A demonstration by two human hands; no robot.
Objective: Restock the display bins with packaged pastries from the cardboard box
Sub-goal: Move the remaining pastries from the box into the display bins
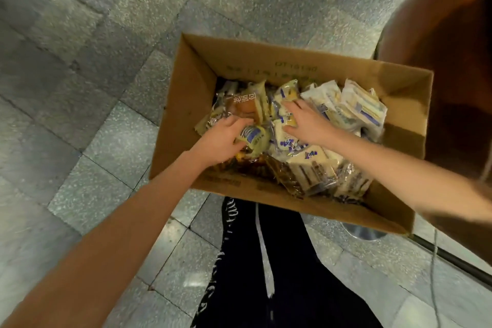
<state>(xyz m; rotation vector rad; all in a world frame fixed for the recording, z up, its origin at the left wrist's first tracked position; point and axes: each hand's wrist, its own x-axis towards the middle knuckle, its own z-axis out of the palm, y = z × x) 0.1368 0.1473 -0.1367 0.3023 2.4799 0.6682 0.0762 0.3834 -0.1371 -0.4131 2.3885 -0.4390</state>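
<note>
Trousers (292,287), dark with white lettering down one leg and a white drawstring (263,247) hanging loose, fill the bottom of the view. Two bare forearms reach forward from either side of them. Just beyond the legs stands the open cardboard box (191,104), flaps up, its long side running from the near right to the far left. A round metal base (364,233) peeks out beneath its near right corner, and what carries the box cannot be made out.

Both hands are inside the box. The left hand (222,140) sits toward the left end with its fingers curled down over a blue-labelled packet (254,136), thumb tucked under its near edge - it grips that packet. The right hand (306,122) lies close beside it, nearer the middle of the box, spread fairly wide with its fingers almost straight on top of the pale wrappers and the thumb held apart. It rests there and clasps nothing that can be seen.

Around and beneath the hands the packaged pastries (346,108) lie heaped in a loose jumble: cream and white wrappers with blue print toward the right and near side, browner buns in clear film toward the left and the near wall. The heap stays below the rim.

Beyond the box stretches a floor (80,61) of grey speckled stone tiles. A brown surface (439,34) - blurred, hard to identify - rises at the far right.
</note>
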